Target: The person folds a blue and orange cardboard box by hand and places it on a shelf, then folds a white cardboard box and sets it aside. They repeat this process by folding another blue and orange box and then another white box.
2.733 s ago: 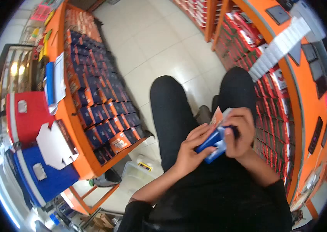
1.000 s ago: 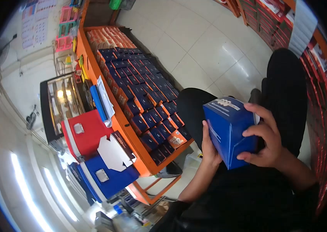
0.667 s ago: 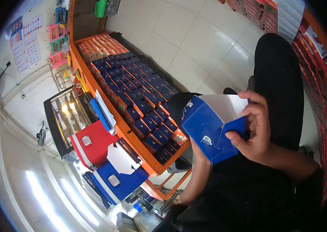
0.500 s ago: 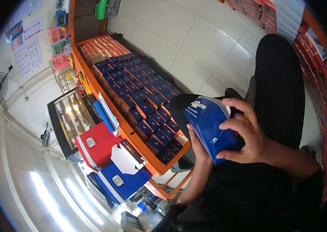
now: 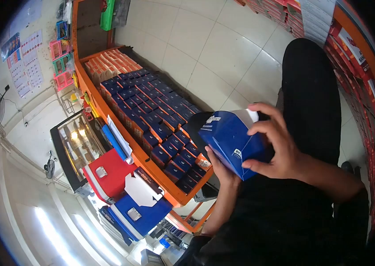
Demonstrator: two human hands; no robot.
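A dark blue carton (image 5: pixel 229 137) with white print is held tilted above my lap, its white inner flap showing at the upper end. Under its lower left side, my left hand (image 5: pixel 225 173) supports it, thumb along the edge and the other fingers hidden. On the right, my right hand (image 5: pixel 278 144) grips the carton with curved fingers, the upper ones by the white flap and the thumb on the lower face near a small label.
An orange-framed bin (image 5: pixel 176 195) holds rows of blue-and-orange boxes (image 5: pixel 152 117). Beside it are a red case (image 5: pixel 110 170), a blue case (image 5: pixel 141 213), a flattened white carton (image 5: pixel 138 190) and a glass-fronted cabinet (image 5: pixel 79 142). Stacked red packages (image 5: pixel 355 102) line the right.
The carton and both hands appear slightly farther left and up, and the surroundings have also shifted left. Both hands keep nearly the same grip.
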